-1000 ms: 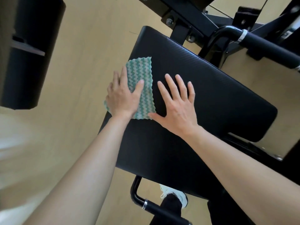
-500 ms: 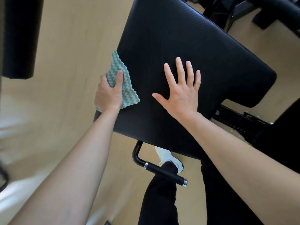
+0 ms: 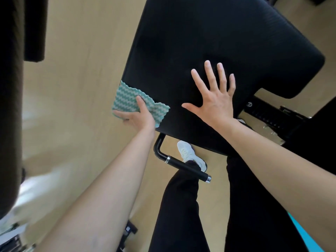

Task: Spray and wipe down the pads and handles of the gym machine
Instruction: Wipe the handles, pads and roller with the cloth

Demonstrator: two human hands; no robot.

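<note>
Wiping the left rim of the black pad [image 3: 218, 42], which fills the upper centre and right of the frame, we pinch the cloth [image 3: 127, 99] in our left hand [image 3: 139, 116], thumb on top and fingers curled past the edge. Our right hand [image 3: 212, 99] lies flat on the pad, fingers spread, holding nothing. The handle [image 3: 187, 167] sits just below the pad, its long axis running toward the lower right. It is nearer the left hand, and we judge it the likely next surface.

No readable text; a round emblem [image 3: 250, 104] on the machine frame [image 3: 269, 115] is too small to decipher.
</note>
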